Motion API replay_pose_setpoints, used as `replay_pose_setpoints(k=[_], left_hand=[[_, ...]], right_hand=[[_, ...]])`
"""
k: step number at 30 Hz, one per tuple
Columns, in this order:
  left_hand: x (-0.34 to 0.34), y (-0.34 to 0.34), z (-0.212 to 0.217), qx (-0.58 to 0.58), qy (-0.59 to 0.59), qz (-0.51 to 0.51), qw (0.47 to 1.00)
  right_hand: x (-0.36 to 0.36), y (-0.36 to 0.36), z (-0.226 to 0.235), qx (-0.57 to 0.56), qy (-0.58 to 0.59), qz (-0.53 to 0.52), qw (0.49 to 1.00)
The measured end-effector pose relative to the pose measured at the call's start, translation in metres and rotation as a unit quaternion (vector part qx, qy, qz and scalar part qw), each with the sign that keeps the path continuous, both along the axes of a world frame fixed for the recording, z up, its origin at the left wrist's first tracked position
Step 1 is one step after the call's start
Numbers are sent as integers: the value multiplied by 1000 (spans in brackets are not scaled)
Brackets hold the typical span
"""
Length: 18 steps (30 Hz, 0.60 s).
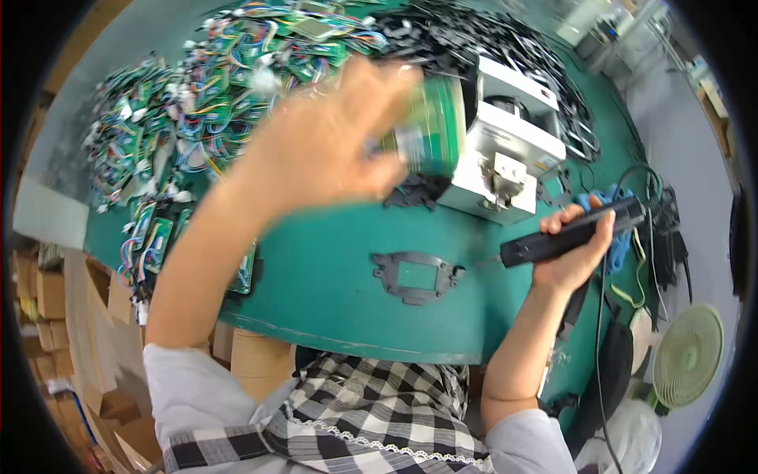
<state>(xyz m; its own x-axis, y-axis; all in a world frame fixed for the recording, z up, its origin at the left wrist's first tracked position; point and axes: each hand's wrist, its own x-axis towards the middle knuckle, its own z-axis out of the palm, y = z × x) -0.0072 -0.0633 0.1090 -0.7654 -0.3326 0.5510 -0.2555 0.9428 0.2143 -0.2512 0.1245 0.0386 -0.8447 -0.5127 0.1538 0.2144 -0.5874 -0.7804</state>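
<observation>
My left hand [328,138], smeared by motion, is raised over the table just left of a white machine [517,103]. Between its thumb and fingers is a green circuit board [438,130], blurred as well. My right hand [572,253] is wrapped round a black electric screwdriver [568,233] with a cord, its tip pointing left. Close to that tip, a black plastic frame [414,276] with a rectangular opening lies flat on the green table [332,276]. Neither hand touches the frame.
Heaps of green circuit boards [221,95] with coloured wires cover the far left. Black plastic parts [426,31] are piled behind the machine. A cable [602,355] hangs along the right, near a green fan [688,355]. Cardboard boxes [51,296] stand at left.
</observation>
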Motion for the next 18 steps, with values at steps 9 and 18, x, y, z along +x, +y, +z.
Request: replay_pose_setpoints(k=[9,18], left_hand=[[9,85,-109,-58,-149,-38,986],[12,73,-111,65,-100,-75,990]], right_hand=[[2,-26,54,-37,261,-89,961],[23,-63,66,-87,362,-87,924]])
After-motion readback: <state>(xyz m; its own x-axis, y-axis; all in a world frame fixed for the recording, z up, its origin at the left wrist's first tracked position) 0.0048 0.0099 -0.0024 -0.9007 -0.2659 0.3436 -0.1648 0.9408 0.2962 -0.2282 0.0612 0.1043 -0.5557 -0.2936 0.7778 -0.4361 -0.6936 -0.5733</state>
